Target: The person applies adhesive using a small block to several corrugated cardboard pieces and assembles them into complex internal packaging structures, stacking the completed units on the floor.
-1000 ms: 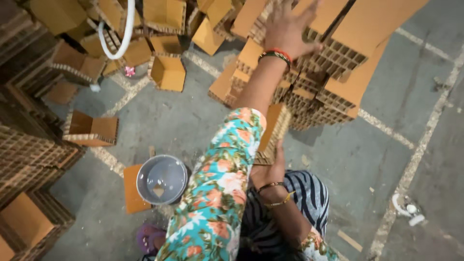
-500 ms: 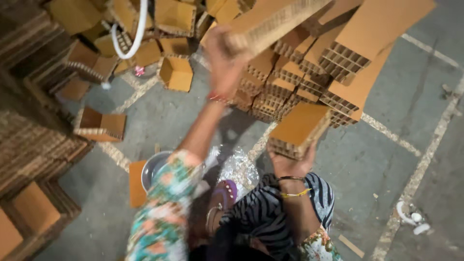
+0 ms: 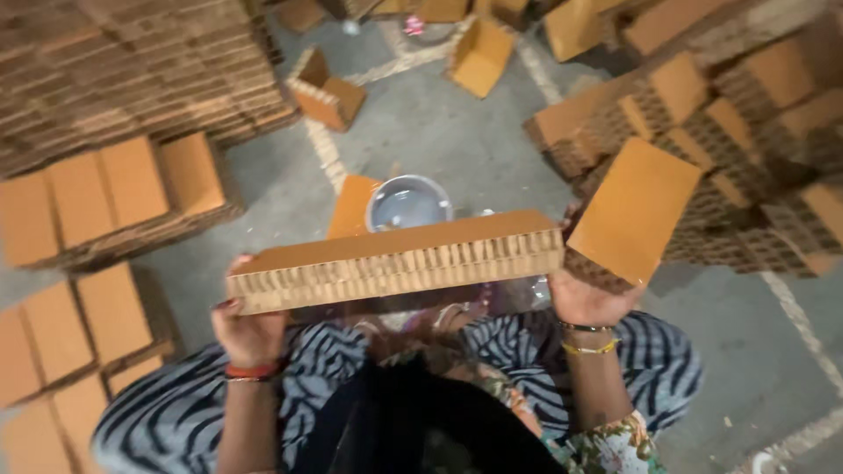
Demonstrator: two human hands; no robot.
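My left hand (image 3: 248,332), with red bangles at the wrist, grips the left end of a long honeycomb cardboard board (image 3: 395,261). The board lies level in front of my body, its open cells facing me. My right hand (image 3: 587,301), wearing yellow and green bangles, holds a square honeycomb cardboard block (image 3: 634,209) from below, with its orange face tilted up. The long board's right end reaches close to this hand and block. My lap in striped cloth (image 3: 654,369) sits under both hands.
A round metal bowl (image 3: 408,202) stands on the grey floor beyond the board, beside a flat orange piece (image 3: 351,206). Stacked cardboard slabs (image 3: 105,202) fill the left side. A loose heap of honeycomb blocks (image 3: 746,132) rises at the right. Scattered pieces (image 3: 481,54) lie farther off.
My left hand has brought the long board down from the heap to in front of my body. My right hand still holds the square block. The view has tilted downward.
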